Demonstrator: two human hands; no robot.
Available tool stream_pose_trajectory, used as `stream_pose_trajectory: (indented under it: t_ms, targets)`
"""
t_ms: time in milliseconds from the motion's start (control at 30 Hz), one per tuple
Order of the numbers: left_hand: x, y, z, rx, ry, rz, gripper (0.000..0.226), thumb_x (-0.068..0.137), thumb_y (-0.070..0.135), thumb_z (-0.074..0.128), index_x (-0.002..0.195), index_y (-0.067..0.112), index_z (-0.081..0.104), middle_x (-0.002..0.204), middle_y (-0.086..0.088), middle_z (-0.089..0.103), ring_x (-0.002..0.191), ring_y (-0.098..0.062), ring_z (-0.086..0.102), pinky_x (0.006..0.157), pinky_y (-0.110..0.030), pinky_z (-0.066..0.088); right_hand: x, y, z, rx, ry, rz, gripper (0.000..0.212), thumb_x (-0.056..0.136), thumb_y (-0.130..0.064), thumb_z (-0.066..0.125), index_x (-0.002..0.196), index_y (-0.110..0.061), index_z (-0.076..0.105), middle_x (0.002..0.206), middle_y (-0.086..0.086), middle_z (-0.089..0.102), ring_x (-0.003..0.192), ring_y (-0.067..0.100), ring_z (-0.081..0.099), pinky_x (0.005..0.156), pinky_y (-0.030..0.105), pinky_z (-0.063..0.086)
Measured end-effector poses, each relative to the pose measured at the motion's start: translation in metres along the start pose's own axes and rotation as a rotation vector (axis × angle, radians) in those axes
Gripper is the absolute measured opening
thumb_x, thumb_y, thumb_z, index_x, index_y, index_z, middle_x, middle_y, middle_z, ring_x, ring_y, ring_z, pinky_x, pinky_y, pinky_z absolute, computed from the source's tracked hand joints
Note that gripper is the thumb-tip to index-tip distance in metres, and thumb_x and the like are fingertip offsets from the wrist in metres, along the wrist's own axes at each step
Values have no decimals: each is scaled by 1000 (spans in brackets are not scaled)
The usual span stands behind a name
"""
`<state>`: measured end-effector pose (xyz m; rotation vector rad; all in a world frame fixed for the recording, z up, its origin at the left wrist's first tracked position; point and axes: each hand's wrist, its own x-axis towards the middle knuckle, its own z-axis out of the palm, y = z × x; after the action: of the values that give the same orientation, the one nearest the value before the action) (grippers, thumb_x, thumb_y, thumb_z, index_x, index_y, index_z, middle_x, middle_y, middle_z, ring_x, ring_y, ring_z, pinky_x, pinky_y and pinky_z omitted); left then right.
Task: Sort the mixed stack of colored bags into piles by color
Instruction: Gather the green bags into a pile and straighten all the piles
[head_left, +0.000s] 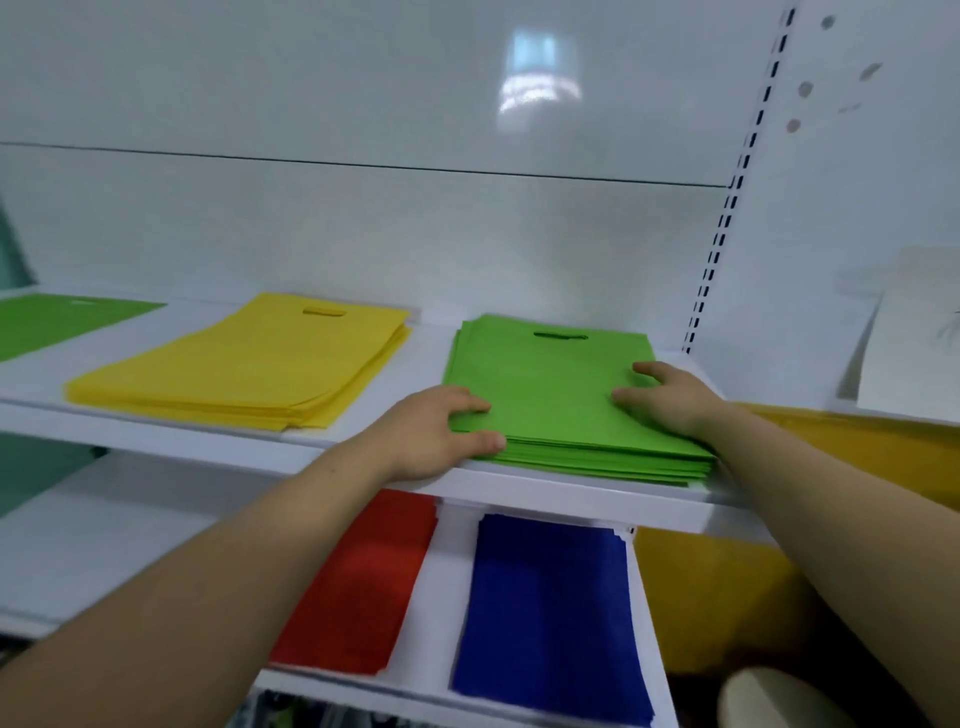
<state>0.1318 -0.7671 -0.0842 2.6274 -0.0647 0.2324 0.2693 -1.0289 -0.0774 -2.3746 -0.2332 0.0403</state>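
Note:
A pile of green bags (558, 395) lies on the upper white shelf (571, 493), at its right end. My left hand (436, 431) grips the pile's near left corner, fingers on top and thumb along the front edge. My right hand (670, 395) rests flat on the pile's right side with its fingers spread. To the left on the same shelf sits a pile of yellow bags (249, 364). A red pile (363, 582) and a blue pile (550, 613) lie on the lower shelf. Another green bag (47, 322) shows at the far left.
A white back panel rises behind the shelf, with a slotted upright (722, 228) at the right. Yellow material (883, 447) lies beyond my right forearm. A white sheet (909, 338) leans at the far right. A pale round object (769, 701) sits at the bottom right.

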Motion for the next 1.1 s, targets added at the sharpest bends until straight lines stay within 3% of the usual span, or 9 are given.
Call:
stream_pose_trajectory:
  t_ms: [167, 367, 500, 767, 1100]
  targets:
    - [0, 0, 5, 50, 86, 8, 53, 82, 46, 67, 128, 20, 59, 141, -3, 49, 131, -13, 40, 101, -15, 25, 4, 2, 3, -157, -23, -40, 70, 88, -46, 62, 145, -12, 39, 150, 11, 36, 134, 27, 38, 107, 29, 29]
    - [-1, 6, -6, -67, 57, -80, 60, 83, 46, 66, 135, 22, 50, 148, -1, 40, 135, -14, 36, 103, -19, 26, 2, -9, -2, -243, -100, -18, 71, 92, -50, 54, 145, -7, 36, 151, 12, 35, 135, 29, 37, 108, 31, 29]
    - [-6, 4, -27, -38, 59, -103, 60, 85, 46, 62, 138, 22, 47, 150, 1, 37, 137, -13, 33, 102, -19, 25, 0, -37, -8, -276, -19, -81, 70, 94, -48, 52, 146, -6, 35, 153, 12, 33, 138, 29, 34, 110, 32, 28]
    - [-45, -31, -83, 16, 103, -159, 58, 87, 42, 62, 139, 23, 45, 149, 4, 38, 137, -12, 34, 103, -21, 27, -9, -133, 32, -304, -6, -278, 67, 93, -49, 52, 146, -10, 35, 151, 10, 36, 138, 28, 35, 110, 32, 29]
    - [-137, -154, -194, 127, 224, -313, 58, 88, 40, 62, 139, 21, 44, 148, 2, 40, 136, -15, 36, 105, -24, 28, -40, -296, 161, -270, -114, -511, 67, 94, -49, 50, 147, -11, 32, 150, 9, 37, 136, 27, 37, 104, 32, 33]
